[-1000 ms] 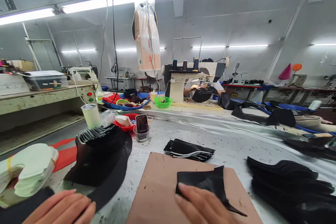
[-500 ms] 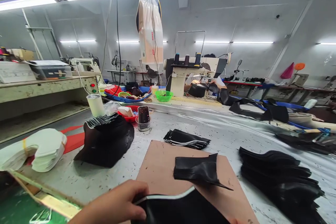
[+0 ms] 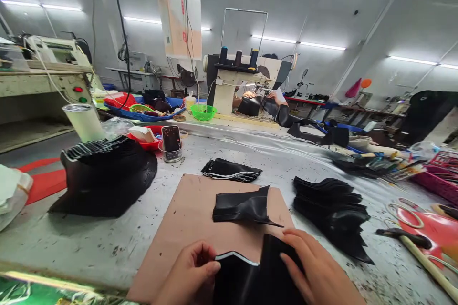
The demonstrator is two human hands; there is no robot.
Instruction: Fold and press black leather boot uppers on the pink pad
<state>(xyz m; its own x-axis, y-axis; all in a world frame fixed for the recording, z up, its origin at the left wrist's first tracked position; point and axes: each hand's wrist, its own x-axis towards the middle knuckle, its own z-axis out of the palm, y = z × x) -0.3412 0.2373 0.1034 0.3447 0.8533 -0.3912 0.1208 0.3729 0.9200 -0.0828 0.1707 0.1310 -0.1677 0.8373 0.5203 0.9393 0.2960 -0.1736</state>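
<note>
At the bottom of the view, my left hand (image 3: 193,271) pinches the left corner of a black leather piece (image 3: 234,279) whose upper edge carries a white strip. My right hand (image 3: 315,269) is closed on a taller black part (image 3: 274,267) just right of that strip; whether this is a second piece or the same one folded, I cannot tell. Both are over a pinkish-brown board (image 3: 179,228). Farther up the board lies another black leather piece (image 3: 241,207), touched by neither hand. The lower part of the held leather runs out of view.
Stacks of black pieces stand at left (image 3: 110,181), behind the board (image 3: 232,170) and at right (image 3: 329,214). A hammer (image 3: 422,257) lies far right. A phone (image 3: 171,140) leans in a clear cup. Across the table, a person's hands work at a sewing machine (image 3: 229,86).
The view has turned to the right. My right hand has come into sight on the black leather. My left hand still grips the white-edged piece, now nearer its corner.
</note>
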